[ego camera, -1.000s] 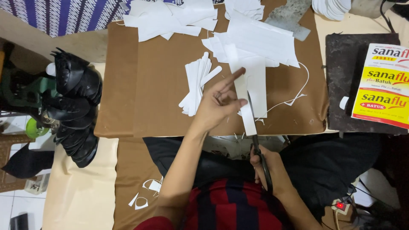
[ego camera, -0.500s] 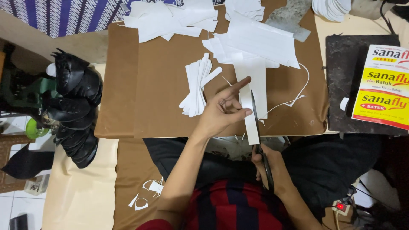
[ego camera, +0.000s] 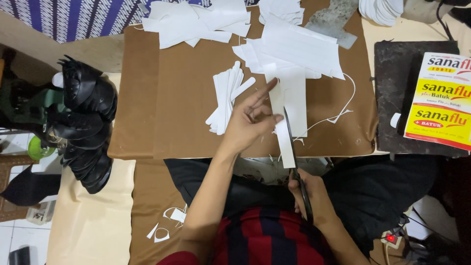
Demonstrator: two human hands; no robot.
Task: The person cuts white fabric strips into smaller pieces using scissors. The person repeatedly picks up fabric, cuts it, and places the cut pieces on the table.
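A white paper strip point(ego camera: 288, 110) was pinched between the thumb and fingers of the left hand point(ego camera: 250, 122), index finger stretched along its edge, while black scissors point(ego camera: 294, 167) were held closed-fisted in the right hand point(ego camera: 306, 196), blades running up the strip's near half. The strip was found over the near edge of the brown board point(ego camera: 186, 98), its lower end overhanging toward the lap. The cut appeared partly made along the length; the far half looked uncut. Just left of the grip a stack of cut strips point(ego camera: 225, 100) was noted as finished work; beyond it, uncut white sheets point(ego camera: 294, 46) remained. A thin trimmed curl point(ego camera: 343, 110) lay to the right. Open board was available left of the stack; a dark mat point(ego camera: 392, 108) and a yellow box point(ego camera: 439, 100) bounded the right side.
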